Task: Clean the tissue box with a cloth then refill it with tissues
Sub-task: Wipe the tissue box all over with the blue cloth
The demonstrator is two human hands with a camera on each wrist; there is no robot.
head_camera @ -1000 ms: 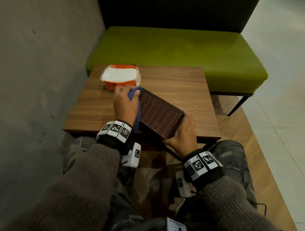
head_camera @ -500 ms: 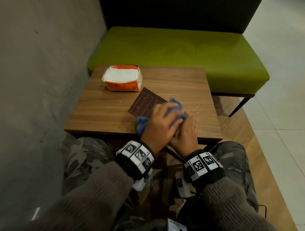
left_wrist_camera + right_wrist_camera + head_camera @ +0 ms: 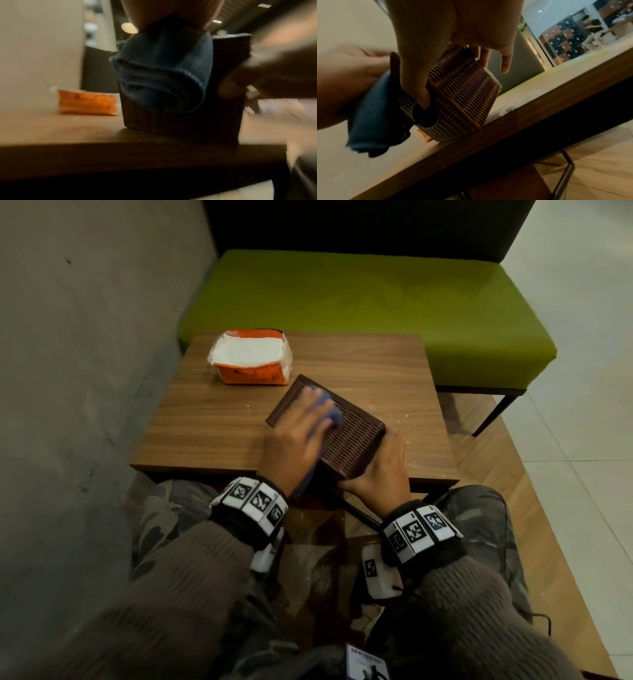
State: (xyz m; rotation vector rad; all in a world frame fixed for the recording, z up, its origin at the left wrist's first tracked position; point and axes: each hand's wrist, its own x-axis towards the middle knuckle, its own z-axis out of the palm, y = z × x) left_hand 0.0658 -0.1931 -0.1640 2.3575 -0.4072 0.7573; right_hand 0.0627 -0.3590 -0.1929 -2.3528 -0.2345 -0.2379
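A brown woven tissue box (image 3: 356,440) lies slantwise at the near edge of the wooden table (image 3: 212,419). My left hand (image 3: 294,436) presses a bunched blue cloth (image 3: 330,412) onto the box's top face near its far end; a fold of the cloth (image 3: 163,75) hangs beside the box (image 3: 137,119). My right hand (image 3: 380,470) grips the box's near end. In the right wrist view its thumb (image 3: 419,88) lies on the end face by a round hole, and the fingers wrap the opposite side of the box (image 3: 462,94). An orange and white tissue pack (image 3: 250,359) sits at the table's far left.
A green bench (image 3: 376,302) with a dark backrest stands just behind the table. A grey wall (image 3: 85,337) runs along the left. Small white crumbs dot the table to the right of the box. My knees are under the table's near edge.
My left hand wiped the cloth from the box's far end down to its near end, then back up toward the far end. My right hand stayed on the near end.
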